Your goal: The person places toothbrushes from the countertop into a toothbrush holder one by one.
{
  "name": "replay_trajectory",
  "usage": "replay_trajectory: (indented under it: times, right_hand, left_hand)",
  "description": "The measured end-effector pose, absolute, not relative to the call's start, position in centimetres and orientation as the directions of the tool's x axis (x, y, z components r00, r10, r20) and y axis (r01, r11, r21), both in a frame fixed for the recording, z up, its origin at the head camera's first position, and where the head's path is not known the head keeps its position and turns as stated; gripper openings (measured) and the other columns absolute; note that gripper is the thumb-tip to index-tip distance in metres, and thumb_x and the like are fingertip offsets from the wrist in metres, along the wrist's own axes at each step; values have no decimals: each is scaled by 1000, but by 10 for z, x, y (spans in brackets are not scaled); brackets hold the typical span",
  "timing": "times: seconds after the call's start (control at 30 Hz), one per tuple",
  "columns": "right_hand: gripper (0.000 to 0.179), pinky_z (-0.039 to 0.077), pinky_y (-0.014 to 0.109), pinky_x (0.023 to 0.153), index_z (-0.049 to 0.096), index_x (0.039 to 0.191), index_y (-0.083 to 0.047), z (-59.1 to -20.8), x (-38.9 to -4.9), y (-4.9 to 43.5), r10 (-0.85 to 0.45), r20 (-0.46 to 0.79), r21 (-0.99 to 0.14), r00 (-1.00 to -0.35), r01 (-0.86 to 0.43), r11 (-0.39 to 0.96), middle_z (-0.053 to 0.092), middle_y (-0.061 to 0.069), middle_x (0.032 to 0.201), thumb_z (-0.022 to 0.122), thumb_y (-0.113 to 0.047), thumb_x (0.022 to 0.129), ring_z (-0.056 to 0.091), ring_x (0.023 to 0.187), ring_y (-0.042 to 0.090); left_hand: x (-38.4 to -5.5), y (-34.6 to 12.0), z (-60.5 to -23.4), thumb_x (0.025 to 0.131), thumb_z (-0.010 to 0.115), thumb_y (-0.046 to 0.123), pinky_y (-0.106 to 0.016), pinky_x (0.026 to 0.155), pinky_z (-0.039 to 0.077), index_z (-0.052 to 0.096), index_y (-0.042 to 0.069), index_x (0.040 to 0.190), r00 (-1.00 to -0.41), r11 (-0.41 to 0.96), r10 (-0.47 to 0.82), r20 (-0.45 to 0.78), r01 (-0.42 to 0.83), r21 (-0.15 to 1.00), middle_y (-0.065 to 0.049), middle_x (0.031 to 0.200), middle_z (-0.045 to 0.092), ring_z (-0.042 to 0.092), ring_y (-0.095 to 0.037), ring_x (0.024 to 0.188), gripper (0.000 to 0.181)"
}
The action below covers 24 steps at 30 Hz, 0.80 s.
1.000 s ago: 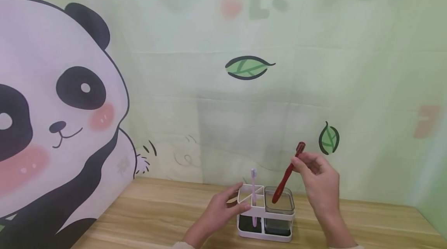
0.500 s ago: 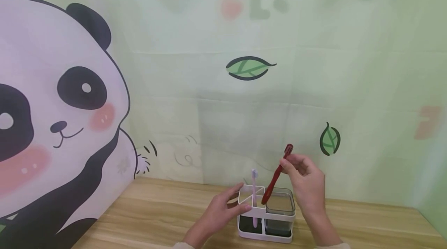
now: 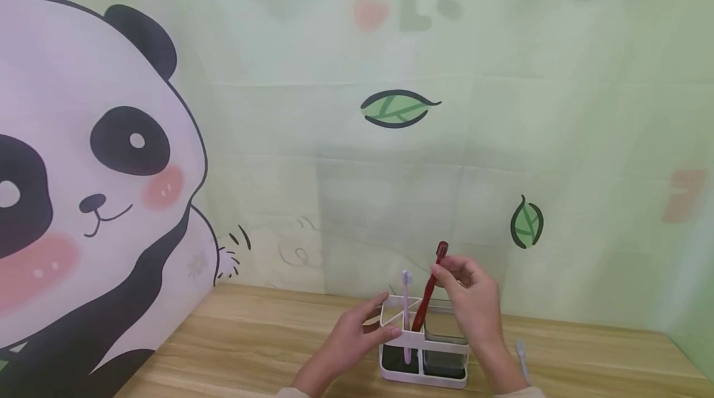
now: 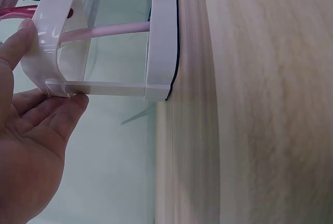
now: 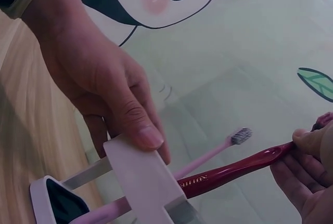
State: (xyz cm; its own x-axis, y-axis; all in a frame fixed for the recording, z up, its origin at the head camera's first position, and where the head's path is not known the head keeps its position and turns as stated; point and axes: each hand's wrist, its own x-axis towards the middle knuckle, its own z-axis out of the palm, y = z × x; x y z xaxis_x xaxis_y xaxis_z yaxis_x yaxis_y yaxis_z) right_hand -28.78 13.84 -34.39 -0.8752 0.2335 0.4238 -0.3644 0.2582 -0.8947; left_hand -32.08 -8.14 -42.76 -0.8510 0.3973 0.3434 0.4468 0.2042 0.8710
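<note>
A white toothbrush holder (image 3: 429,344) stands on the wooden table, with a lilac toothbrush (image 3: 406,299) upright in one compartment. My left hand (image 3: 357,337) grips the holder's left side, thumb on its front rim and fingers round the back corner. In my right hand (image 3: 474,302) the thumb and fingers pinch a red toothbrush (image 3: 428,294) just below its head. It slants, head up, and its handle end (image 4: 71,13) shows just inside the holder's rim in the left wrist view, next to the lilac toothbrush. A clear grey cup (image 3: 443,325) fills the holder's right section, partly hidden by my right hand.
A pale blue toothbrush (image 3: 521,358) lies on the table (image 3: 602,354) right of my right wrist, its lower part out of frame. Behind the table hangs a green cloth backdrop (image 3: 268,113) printed with a panda and leaves.
My right hand has moved left and down with the red toothbrush, from over the cup to the compartment beside the lilac toothbrush. The pale blue toothbrush has come into sight. My left hand stays put.
</note>
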Motion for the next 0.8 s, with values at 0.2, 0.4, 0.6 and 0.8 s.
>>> replay_trajectory:
  times: [0.2,0.4,0.6,0.8]
  right_hand:
    - [21,56,28,89,71,116,-3,-351,-291,135,208,420,-887,-884,-351,300,76,9,107,77,-16,101,75,94,20]
    - [18,57,23,82,72,112,-2,-358,-295,133,177,416,-885,-892,-352,306,76,8,102,78,-12,99,73,92,20]
    - [16,54,28,81,73,111,-3,-364,-298,131,164,404,-877,-900,-330,350,76,5,99,79,-12,98,70,91,19]
    - [15,55,25,78,72,108,-2,-368,-302,131,143,380,-885,-914,-314,345,75,6,97,79,-10,97,68,91,20]
  left_hand:
    - [-320,-82,-427,101,77,22,-43,105,57,47,-5,156,-841,193,405,358,462,866,-26,152,54,54,-43,139,68]
    - [-320,-82,-428,101,78,23,-43,105,57,48,-3,156,-845,203,402,352,457,866,-25,152,55,55,-41,138,69]
    - [-320,-82,-428,101,77,23,-43,105,57,48,-4,156,-844,205,402,356,462,863,-26,152,54,55,-43,138,68]
    - [-320,-82,-427,102,77,22,-43,105,57,47,-3,157,-846,205,401,352,457,865,-25,152,54,55,-41,138,67]
